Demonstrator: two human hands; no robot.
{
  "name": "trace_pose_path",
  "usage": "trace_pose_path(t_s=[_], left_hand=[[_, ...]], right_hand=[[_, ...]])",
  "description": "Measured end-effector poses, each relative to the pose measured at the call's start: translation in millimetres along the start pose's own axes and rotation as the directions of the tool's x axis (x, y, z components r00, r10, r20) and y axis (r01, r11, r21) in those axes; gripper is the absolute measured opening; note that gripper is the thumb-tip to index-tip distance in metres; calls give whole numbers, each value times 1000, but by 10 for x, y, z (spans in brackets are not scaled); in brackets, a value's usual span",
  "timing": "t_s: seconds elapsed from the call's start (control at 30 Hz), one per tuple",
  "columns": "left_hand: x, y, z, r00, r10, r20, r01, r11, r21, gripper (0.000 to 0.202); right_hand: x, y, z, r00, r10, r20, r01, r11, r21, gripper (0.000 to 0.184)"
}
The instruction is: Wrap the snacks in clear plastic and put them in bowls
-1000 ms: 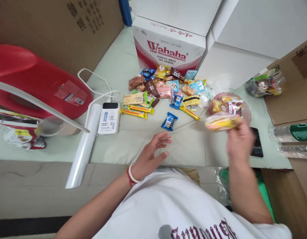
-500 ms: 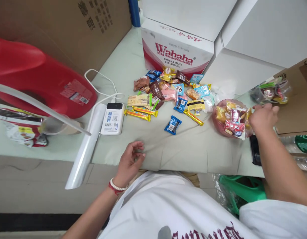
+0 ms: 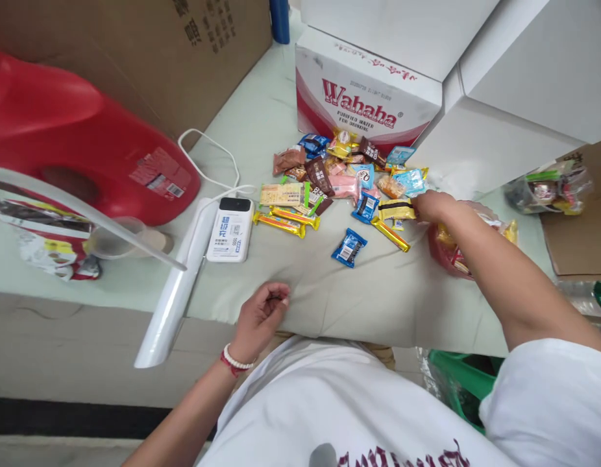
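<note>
My left hand point(image 3: 262, 312) rests at the table's front edge, fingers loosely curled, a small gap before the thumb, nothing in it. My right hand point(image 3: 437, 209) reaches across a pink translucent bowl point(image 3: 439, 256) of wrapped snacks. Its fingers are bent down and bunched at the right end of a yellow packet with a black stripe point(image 3: 396, 209); their tips are hidden, so what they grip cannot be made out. Around that packet lies a heap of snacks, among them a blue packet point(image 3: 349, 248), a thin gold bar point(image 3: 391, 235) and a brown packet point(image 3: 319, 176).
Behind the heap stands a Wahaba-style water carton printed "Wahaha" point(image 3: 363, 97). To the left are a white power bank point(image 3: 230, 230) with a cable, a white tube point(image 3: 174, 292) and a red jug point(image 3: 86, 143). A bag of snacks point(image 3: 546, 188) lies at the right, near a cardboard box point(image 3: 573, 240).
My right hand has moved left from the bowl's right side to the right edge of the heap. The fingers of my left hand have curled slightly. The view has shifted a little.
</note>
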State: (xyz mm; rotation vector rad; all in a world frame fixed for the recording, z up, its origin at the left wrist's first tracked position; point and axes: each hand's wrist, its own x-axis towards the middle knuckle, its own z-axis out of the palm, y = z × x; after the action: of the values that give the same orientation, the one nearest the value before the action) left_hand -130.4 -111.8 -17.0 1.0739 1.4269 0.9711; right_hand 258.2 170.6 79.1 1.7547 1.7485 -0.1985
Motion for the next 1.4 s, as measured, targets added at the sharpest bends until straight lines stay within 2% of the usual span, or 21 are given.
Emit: trace_pose_path(t_s=[0.1, 0.17, 0.23, 0.27, 0.3, 0.33, 0.4, 0.47, 0.53, 0.6, 0.67, 0.8, 0.9, 1.0, 1.1, 1.2, 1.3, 1.37, 1.4], left_hand=[[-42, -13, -48, 1000, -5, 7, 5, 999, -38, 26], [-54, 35, -63, 1000, 0, 29, 2, 998, -68, 26], [-42, 141, -30, 996, 33, 85, -26, 997, -78, 26], [-27, 213, 15, 992, 57, 116, -48, 996, -78, 25], [-4, 296, 82, 986, 85, 145, -74, 994, -77, 25], [26, 386, 172, 980, 110, 168, -98, 992, -76, 25], [109, 567, 403, 974, 151, 172, -138, 987, -83, 26], [221, 712, 655, 972, 183, 147, -174, 982, -76, 27], [340, 783, 850, 966, 215, 141, -209, 977, -51, 32], [432, 774, 932, 965, 227, 135, -221, 974, -55, 25], [476, 713, 897, 974, 187, 129, -177, 980, -89, 23], [446, 609, 716, 994, 85, 75, -76, 990, -122, 27], [377, 620, 740, 984, 146, 104, -139, 988, -74, 26], [337, 652, 866, 946, 260, 193, -268, 963, 14, 20], [340, 643, 913, 949, 263, 176, -276, 959, 57, 18], [324, 614, 867, 957, 268, 114, -280, 954, 106, 19], [283, 597, 832, 932, 344, 118, -359, 922, 145, 20], [277, 583, 819, 926, 359, 116, -371, 922, 112, 22], [288, 568, 807, 938, 336, 87, -343, 936, 78, 23]], right_hand=[[-19, 84, -16, 997, -51, -63, 50, 999, -10, 17], [-187, 269, -70, 980, -78, -184, 82, 997, 13, 21], [-477, 381, -93, 941, -82, -329, 150, 970, 189, 24], [-651, 372, -74, 916, -87, -393, 228, 917, 328, 24], [-831, 311, -29, 888, -101, -449, 332, 816, 473, 22], [-1006, 199, 43, 862, -129, -490, 437, 678, 591, 21], [-1304, -140, 246, 819, -190, -542, 568, 405, 716, 26], [-1508, -542, 488, 788, -226, -572, 614, 232, 754, 29], [-1622, -891, 720, 779, -228, -583, 621, 155, 769, 26], [-1668, -1113, 920, 797, -182, -577, 599, 105, 794, 23], [-1679, -1196, 1083, 834, -97, -542, 547, 25, 837, 25], [-1701, -1147, 1304, 891, 58, -451, 454, -158, 877, 27], [-1749, -1148, 1350, 878, 15, -479, 475, -156, 866, 22], [-1789, -1204, 1319, 822, -71, -566, 563, -53, 825, 17], [-1800, -1219, 1295, 793, -86, -603, 606, 0, 796, 17], [-1789, -1202, 1301, 828, -82, -554, 550, -71, 832, 24], [-1763, -1235, 1290, 870, -68, -488, 478, -125, 869, 34], [-1733, -1279, 1265, 889, -65, -454, 442, -136, 886, 35], [-1717, -1296, 1251, 899, -50, -434, 422, -159, 893, 34]])
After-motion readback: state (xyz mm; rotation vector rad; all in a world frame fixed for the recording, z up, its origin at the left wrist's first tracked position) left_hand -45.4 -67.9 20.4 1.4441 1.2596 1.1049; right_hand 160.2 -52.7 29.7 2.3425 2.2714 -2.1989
